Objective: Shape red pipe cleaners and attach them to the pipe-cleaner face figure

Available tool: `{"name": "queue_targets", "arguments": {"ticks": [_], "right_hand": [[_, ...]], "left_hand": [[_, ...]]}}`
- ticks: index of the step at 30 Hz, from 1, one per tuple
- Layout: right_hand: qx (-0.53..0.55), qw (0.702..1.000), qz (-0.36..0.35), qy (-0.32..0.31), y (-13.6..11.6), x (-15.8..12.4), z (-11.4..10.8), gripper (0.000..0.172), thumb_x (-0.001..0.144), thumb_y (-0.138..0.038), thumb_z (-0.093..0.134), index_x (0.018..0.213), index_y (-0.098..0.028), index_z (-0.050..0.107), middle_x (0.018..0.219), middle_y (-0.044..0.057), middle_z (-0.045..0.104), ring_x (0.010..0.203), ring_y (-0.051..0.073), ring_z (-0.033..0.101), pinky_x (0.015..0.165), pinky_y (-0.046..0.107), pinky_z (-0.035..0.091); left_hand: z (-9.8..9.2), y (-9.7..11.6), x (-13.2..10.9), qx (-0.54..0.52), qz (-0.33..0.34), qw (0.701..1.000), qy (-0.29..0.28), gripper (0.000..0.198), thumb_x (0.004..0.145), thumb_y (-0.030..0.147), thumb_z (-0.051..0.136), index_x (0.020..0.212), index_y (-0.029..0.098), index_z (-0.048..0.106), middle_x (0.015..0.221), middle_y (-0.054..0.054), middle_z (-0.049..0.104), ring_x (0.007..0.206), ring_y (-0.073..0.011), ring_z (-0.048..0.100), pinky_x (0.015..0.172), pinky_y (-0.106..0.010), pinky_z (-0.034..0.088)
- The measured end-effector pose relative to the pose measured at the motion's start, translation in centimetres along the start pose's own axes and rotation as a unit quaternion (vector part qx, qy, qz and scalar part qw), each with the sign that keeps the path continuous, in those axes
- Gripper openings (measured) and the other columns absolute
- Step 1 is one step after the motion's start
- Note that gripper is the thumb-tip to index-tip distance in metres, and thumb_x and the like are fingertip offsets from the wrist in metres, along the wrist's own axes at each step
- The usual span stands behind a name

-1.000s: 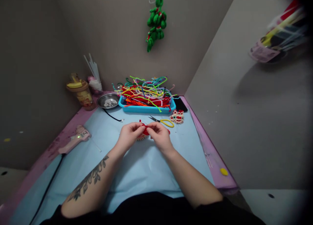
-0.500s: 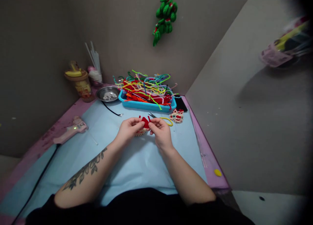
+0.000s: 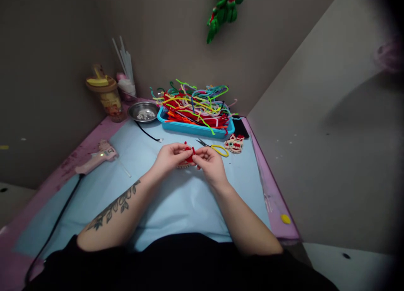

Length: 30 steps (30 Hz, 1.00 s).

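My left hand (image 3: 170, 158) and my right hand (image 3: 213, 164) meet over the middle of the table. Both pinch a small bent red pipe cleaner piece (image 3: 189, 155) between thumb and fingers, with short ends sticking up. Below it shows the cream edge of another piece (image 3: 183, 166), mostly hidden by my fingers. Just beyond my right hand lie scissors (image 3: 221, 150) with yellow handles, blades apart. To their right is a cream and red pipe cleaner figure (image 3: 234, 144).
A blue tray (image 3: 195, 129) heaped with colourful pipe cleaners stands at the back, beside a metal bowl (image 3: 139, 116) of small white bits. On the left lie a pink glue gun (image 3: 97, 159) and its black cord (image 3: 59, 219). A black phone-like slab (image 3: 242, 126) is behind the figure.
The view has tilted down and turned a little left, so the scene sits higher and farther right. Both hands still grip the red piece, which has turned slightly.
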State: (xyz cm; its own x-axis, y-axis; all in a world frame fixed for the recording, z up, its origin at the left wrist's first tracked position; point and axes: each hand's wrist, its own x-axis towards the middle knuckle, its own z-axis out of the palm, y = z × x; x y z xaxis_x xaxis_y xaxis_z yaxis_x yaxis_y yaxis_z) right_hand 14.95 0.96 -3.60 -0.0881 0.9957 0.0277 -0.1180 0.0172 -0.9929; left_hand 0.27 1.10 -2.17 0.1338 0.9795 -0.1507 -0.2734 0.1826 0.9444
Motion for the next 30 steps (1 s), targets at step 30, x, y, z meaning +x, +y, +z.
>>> {"name": "queue_targets", "arguments": {"ticks": [30], "right_hand": [[0.066,0.991,-0.078,0.083,0.1,0.6,-0.3,0.027,0.068,-0.028,0.069,0.085,-0.022,0.048,0.067,-0.006,0.051,0.051,0.008,0.045,0.049,0.021,0.038]], "left_hand": [[0.0,-0.2,-0.2,0.104,0.025,0.993,-0.042,0.033,0.069,0.042,0.074,0.081,0.012,0.068,0.067,-0.003,0.067,0.057,-0.0112,0.057,0.056,-0.022,0.042]]}}
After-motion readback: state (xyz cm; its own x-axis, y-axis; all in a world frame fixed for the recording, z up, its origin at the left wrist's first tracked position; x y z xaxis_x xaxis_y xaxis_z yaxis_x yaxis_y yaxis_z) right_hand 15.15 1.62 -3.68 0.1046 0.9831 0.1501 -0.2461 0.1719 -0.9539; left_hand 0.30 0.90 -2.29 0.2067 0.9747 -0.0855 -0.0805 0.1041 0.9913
